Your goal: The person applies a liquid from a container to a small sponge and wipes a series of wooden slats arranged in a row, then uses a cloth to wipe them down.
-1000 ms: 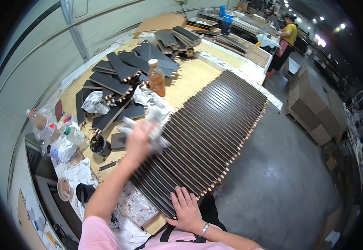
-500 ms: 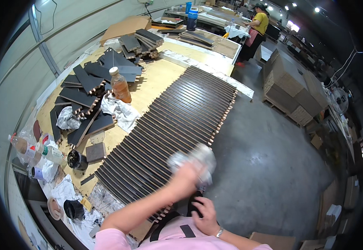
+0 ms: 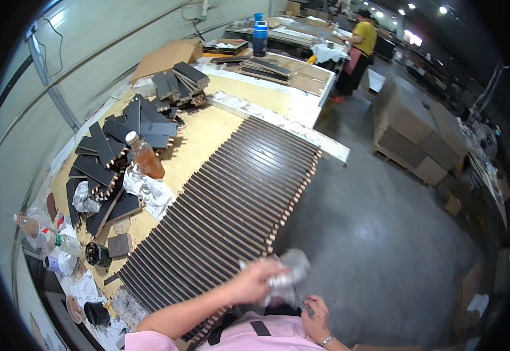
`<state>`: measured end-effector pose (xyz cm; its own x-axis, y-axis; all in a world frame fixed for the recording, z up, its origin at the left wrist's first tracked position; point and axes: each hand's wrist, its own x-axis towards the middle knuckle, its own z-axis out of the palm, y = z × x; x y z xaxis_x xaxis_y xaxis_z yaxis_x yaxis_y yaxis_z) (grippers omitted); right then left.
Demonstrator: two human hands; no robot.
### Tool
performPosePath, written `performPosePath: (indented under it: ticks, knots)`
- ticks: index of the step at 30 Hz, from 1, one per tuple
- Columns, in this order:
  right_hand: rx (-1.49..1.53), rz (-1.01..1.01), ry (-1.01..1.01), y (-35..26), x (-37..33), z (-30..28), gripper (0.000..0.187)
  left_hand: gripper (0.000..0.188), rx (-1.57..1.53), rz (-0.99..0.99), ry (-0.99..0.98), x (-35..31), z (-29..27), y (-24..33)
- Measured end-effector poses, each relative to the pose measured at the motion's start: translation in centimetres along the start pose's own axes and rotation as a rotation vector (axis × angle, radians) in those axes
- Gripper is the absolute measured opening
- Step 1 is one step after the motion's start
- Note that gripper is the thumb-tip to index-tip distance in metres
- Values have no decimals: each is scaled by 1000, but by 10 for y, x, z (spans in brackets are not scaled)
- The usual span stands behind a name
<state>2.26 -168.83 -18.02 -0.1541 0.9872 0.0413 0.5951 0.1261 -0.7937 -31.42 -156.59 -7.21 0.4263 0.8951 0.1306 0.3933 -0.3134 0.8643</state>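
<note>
Slats (image 3: 220, 205), a long dark row on the worktable (image 3: 208, 124), run from twelve o'clock to seven, clock laid over the view. Left hand (image 3: 259, 282) at six, fingers clamped on a bunched rag (image 3: 290, 272) at the slats' right-hand edge; rag blurred, cannot tell whether it touches wood. Right hand (image 3: 316, 320) at five, fingers bent and slightly apart, nothing visible in them. Judgement: wiping goes best with the cloth folded flat, pressure even, strokes along each slat carried past the ends; a free palm could steady the row.

Materials: satin dark faces, glossy toward twelve; paler strips between; raw, stubby ends along the right edge. Rag soft, whitish, grey-smudged. Amber-filled bottle (image 3: 148, 164) at nine; black-smeared pot (image 3: 97, 255) at eight.
</note>
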Motion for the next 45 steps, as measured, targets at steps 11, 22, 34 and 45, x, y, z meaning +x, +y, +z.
performPosePath:
  ticks: [11, 22, 34, 45]
  knots:
    - [-112, -504, -67, 30, 432, -89, 56, 59, 501, -827, 910, 128, -162, -138]
    - [-132, -693, -496, -18, 534, -18, 85, 65, 601, -320, 570, 287, -81, -18]
    - [-361, -749, -543, -33, 519, -13, 106, 59, 1231, -547, 621, 238, -308, -160]
    - [-321, -682, -395, -48, 574, -49, 95, 97, 907, -746, 672, 183, -164, -117]
